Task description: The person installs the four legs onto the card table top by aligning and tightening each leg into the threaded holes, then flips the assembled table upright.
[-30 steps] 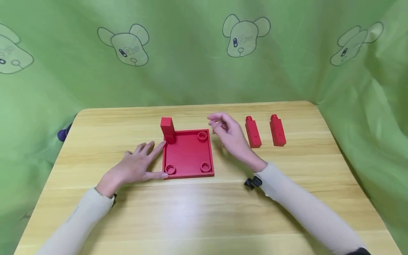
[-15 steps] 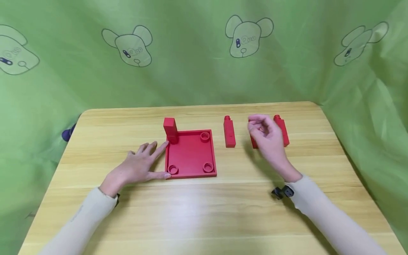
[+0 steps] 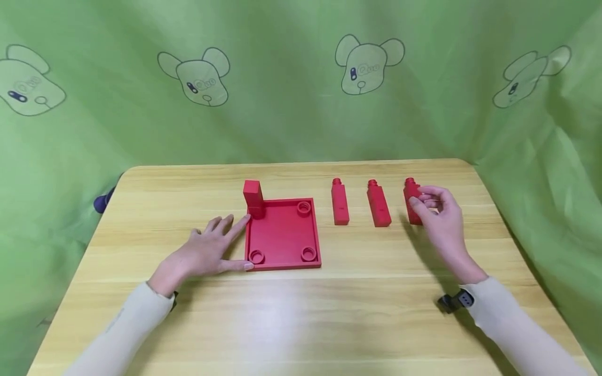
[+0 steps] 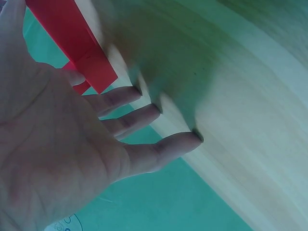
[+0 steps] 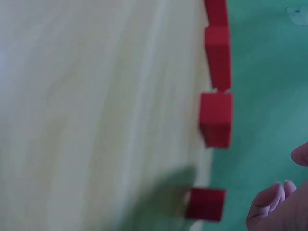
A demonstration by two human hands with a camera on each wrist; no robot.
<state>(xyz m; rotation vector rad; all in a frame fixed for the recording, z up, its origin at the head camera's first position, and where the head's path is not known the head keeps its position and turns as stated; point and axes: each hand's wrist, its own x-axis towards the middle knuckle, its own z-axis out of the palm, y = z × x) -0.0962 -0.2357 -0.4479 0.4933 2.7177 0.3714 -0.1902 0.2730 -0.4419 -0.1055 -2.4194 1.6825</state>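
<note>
A square red tray (image 3: 281, 235) with a raised rim lies on the table, round threaded sockets at three of its corners. At its far left corner stands an upright red post (image 3: 254, 198). My left hand (image 3: 199, 253) is spread beside the tray, index fingertip and thumb tip at its left edge; the left wrist view shows the palm and part of the red tray (image 4: 72, 38). My right hand (image 3: 441, 213) hovers at the rightmost red post (image 3: 412, 203), which has a threaded end, its fingers loosely bent and partly covering it. The right wrist view shows those fingers apart from that post (image 5: 207, 204).
Two more red posts, a middle one (image 3: 378, 204) and a left one (image 3: 340, 203), lie right of the tray with threaded ends pointing away. A green cloth (image 3: 301, 115) with drawn mouse heads hangs behind the wooden table (image 3: 291, 318).
My right hand has moved right, from near the tray past the left and middle posts to the rightmost one. The left hand has stayed at the tray's left edge.
</note>
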